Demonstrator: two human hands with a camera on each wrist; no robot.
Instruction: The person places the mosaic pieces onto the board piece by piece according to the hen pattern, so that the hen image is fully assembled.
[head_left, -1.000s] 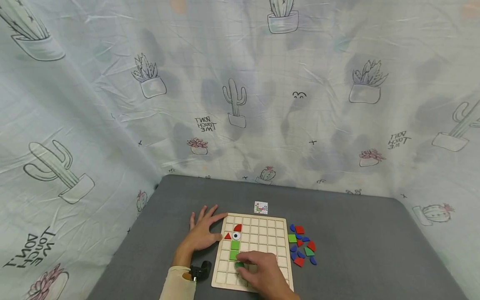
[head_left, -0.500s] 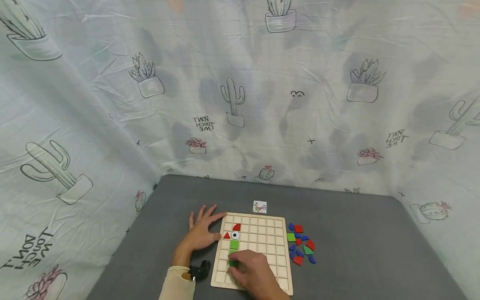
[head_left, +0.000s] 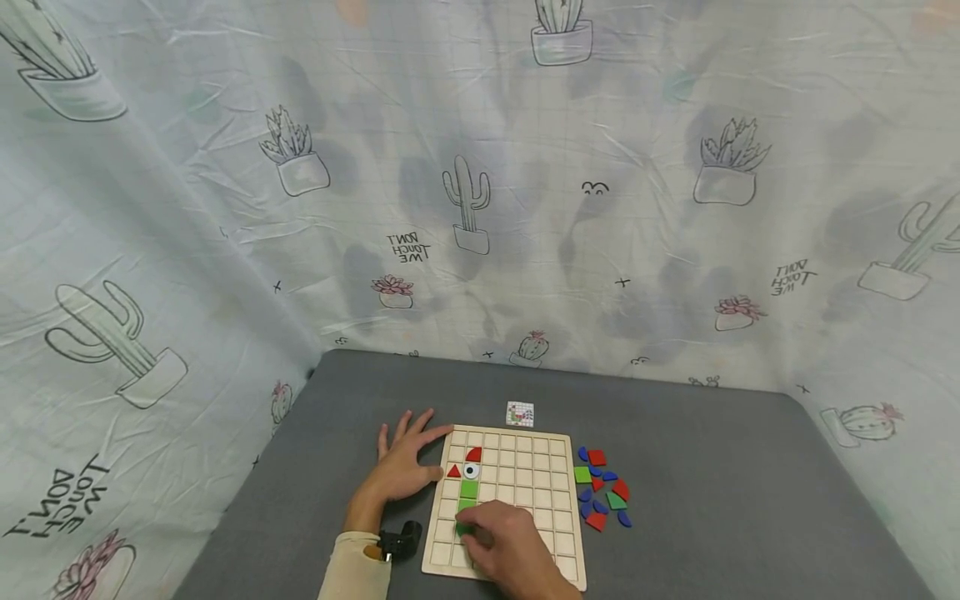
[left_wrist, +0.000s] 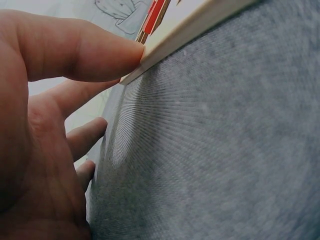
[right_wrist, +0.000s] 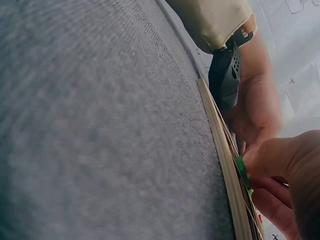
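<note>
A wooden grid board [head_left: 527,477] lies on the grey table. My left hand [head_left: 405,468], fingers spread, touches its left edge with thumb and index finger; in the left wrist view the thumb [left_wrist: 100,52] presses the board's side. My right hand [head_left: 513,542] pinches a green piece [head_left: 462,529] over the second column, low on the board. Fingers hide part of its shape, though its green edge [right_wrist: 242,172] shows in the right wrist view. Above it in that column lie light green squares [head_left: 468,489], a round eye piece [head_left: 471,471] and a red quarter-circle [head_left: 474,455]. A red triangle [head_left: 453,472] sits left of the eye.
Right of the board lie loose pieces: several blue half-round ones [head_left: 625,518], red ones [head_left: 597,457], a light green square [head_left: 582,475] and a darker green piece [head_left: 617,501]. A small picture card [head_left: 520,414] lies behind the board. Printed curtains [head_left: 525,250] surround the table.
My right hand has moved left with the green piece, from beside the second column to the spot below the light green squares. My left hand has stayed at the board's edge.
</note>
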